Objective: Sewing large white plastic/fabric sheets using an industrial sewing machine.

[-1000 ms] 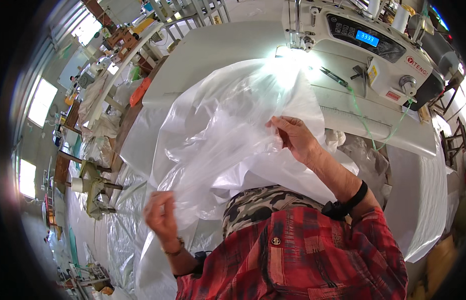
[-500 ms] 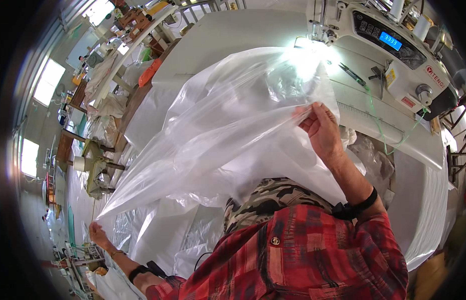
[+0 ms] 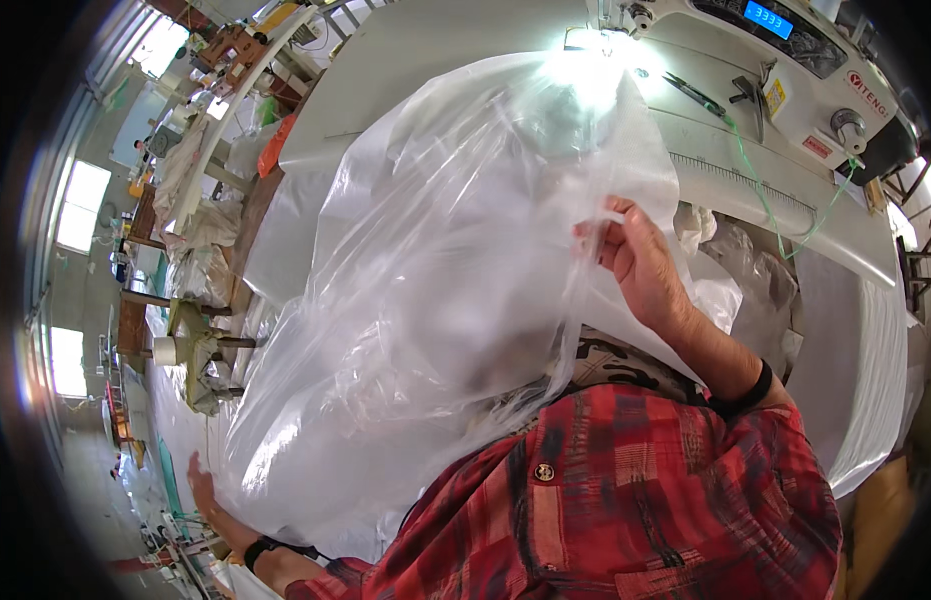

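Observation:
A large sheet of clear plastic film [image 3: 415, 240] spreads from the lit needle area of a white sewing machine [image 3: 820, 105] down across my lap. My right hand [image 3: 643, 268] pinches its right edge between thumb and fingers, a little below the bright lamp. Out at the lower left, my left hand [image 3: 202, 487] is beside the film's outer edge, fingers stretched up and nothing visible in them. Some of the film billows and blurs in the middle, covering part of my camouflage trousers [image 3: 635, 358].
Thread snips [image 3: 697, 95] lie on the machine table [image 3: 385, 75], with green thread trailing over its edge. Crumpled clear plastic [image 3: 750, 265] hangs right of my right forearm. A stool with cloth on it [image 3: 190, 355] and a cluttered bench [image 3: 225, 130] stand at left.
The left edge of the film has come free of my left hand, whose fingers have opened. The film has dropped and billowed over my lap. My right hand keeps its pinch.

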Tool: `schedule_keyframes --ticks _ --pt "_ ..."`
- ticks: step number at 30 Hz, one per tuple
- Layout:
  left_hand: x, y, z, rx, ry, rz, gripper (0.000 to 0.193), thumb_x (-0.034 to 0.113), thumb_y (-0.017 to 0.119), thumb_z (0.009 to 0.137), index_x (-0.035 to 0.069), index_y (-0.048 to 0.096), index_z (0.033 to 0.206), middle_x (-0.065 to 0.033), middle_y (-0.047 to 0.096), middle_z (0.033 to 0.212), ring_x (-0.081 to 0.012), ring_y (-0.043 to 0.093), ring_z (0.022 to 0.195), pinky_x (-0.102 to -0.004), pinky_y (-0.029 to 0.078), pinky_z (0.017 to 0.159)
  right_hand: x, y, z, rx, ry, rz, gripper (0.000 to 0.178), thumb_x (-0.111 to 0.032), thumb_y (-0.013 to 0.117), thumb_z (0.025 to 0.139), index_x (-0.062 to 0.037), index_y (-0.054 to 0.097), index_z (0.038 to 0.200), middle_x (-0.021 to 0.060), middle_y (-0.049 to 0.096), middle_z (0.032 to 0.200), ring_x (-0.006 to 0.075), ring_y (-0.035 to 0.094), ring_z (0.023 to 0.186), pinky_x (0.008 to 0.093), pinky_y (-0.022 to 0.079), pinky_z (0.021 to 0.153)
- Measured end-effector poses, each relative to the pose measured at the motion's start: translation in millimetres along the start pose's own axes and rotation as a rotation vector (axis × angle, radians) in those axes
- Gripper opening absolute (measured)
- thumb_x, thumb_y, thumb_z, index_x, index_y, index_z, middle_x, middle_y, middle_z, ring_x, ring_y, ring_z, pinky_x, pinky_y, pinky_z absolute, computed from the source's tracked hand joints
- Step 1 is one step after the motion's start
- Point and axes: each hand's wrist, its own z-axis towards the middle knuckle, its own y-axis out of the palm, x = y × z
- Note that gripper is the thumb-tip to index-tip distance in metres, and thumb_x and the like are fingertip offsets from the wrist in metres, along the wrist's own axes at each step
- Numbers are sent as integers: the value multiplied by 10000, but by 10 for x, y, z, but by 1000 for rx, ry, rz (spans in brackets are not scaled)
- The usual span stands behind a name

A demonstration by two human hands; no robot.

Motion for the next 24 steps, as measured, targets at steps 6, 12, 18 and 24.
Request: schedule_keyframes --ticks 6,12,18,24 --pt "3236 74 -85 -106 751 370 535 -91 488 805 24 516 1327 -164 536 1356 -304 481 1285 -380 342 1096 184 92 -213 -210 281 -330 385 -208 590 957 -19 479 1273 122 646 1112 182 630 996 334 503 882" --pt "5376 871 -2114 -507 1661 61 351 37 479 859 18 608 1185 -185 609 1216 -317 577 1150 -443 416 1009 278 74 -329 -340 537 -150 272 -184 578 965 9 595 1157 92 679 1001 155 630 990 299 494 905" --pt "4940 2448 -2187 -830 1354 118 177 68 551 838 33 616 999 -159 642 1069 -344 611 991 -440 479 868 306 -68 -338 -474 433 -210 170 -131 595 938 16 676 965 62 689 913 120 632 865 256 497 812" --pt "2790 3077 -1574 -942 1049 419 222 133 611 847 75 634 1061 -132 636 1127 -325 579 1095 -443 478 906 413 -140 -331 -521 498 -108 159 -128 608 933 -3 665 1013 38 674 915 109 623 857 269 494 813"
